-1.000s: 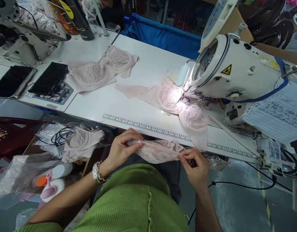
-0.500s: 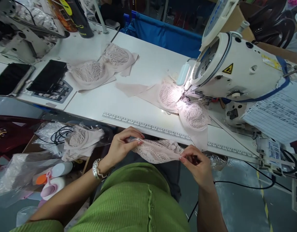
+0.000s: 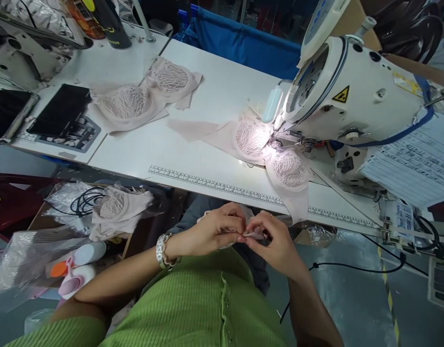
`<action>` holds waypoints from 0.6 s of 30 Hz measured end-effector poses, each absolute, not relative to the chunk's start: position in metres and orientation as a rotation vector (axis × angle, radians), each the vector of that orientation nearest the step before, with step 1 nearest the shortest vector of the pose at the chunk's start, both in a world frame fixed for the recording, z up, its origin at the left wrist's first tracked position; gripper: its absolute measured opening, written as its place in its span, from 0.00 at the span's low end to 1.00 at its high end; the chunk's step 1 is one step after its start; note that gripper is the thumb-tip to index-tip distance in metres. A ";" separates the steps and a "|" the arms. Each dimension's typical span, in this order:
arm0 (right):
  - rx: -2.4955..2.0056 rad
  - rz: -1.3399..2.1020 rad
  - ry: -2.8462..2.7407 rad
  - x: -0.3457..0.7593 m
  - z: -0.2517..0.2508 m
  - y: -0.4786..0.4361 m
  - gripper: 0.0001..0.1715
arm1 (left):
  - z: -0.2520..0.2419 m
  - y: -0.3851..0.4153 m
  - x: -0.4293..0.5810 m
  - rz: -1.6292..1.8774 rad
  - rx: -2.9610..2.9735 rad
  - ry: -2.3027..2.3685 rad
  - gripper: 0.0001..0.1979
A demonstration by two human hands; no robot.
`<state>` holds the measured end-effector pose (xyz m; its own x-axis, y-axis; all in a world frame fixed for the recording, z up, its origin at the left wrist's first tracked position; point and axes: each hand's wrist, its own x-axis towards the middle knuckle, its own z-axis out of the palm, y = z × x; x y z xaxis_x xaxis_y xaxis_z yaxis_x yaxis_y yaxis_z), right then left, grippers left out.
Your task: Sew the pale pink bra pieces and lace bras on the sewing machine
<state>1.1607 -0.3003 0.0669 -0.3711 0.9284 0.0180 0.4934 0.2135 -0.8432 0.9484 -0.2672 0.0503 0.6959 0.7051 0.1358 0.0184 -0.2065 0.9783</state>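
My left hand [image 3: 222, 229] and my right hand [image 3: 270, 238] meet at the table's front edge, above my lap. Both pinch a pale pink lace piece [image 3: 256, 234], mostly hidden by the fingers and bunched between them. Beyond them, a pale pink bra [image 3: 292, 171] lies under the needle of the sewing machine [image 3: 337, 91], lit by its lamp, with one wing hanging over the table's edge. A second pale bra [image 3: 128, 103] rests on the table further left, apart from my hands.
A printed ruler [image 3: 215, 185] runs along the front of the white table [image 3: 153, 147]. Phones [image 3: 61, 111] lie at the left. Below left, a box holds another bra [image 3: 115, 209] and plastic bags. Bottles [image 3: 90, 253] stand beside it. Paper [image 3: 410, 164] hangs by the machine.
My hands have come together from opposite ends of the lace piece. It was stretched between them and is now bunched up. The view has shifted slightly; the bras on the table stay put.
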 end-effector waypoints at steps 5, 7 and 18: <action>-1.369 1.169 -1.811 1.178 0.057 -0.302 0.11 | 0.049 -0.260 0.940 0.684 1.598 0.606 0.13; -1.342 1.194 -1.837 1.180 0.055 -0.301 0.09 | 0.049 -0.258 0.939 0.682 1.582 0.611 0.14; -1.279 1.268 -1.651 1.178 0.058 -0.296 0.10 | 0.050 -0.257 0.940 0.580 1.390 0.627 0.14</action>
<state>1.1784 -0.2956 0.0583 -0.2821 0.9583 -0.0452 0.2911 0.0406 -0.9558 0.9395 -0.2575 0.0505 0.7093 0.7022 -0.0619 -0.0079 0.0957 0.9954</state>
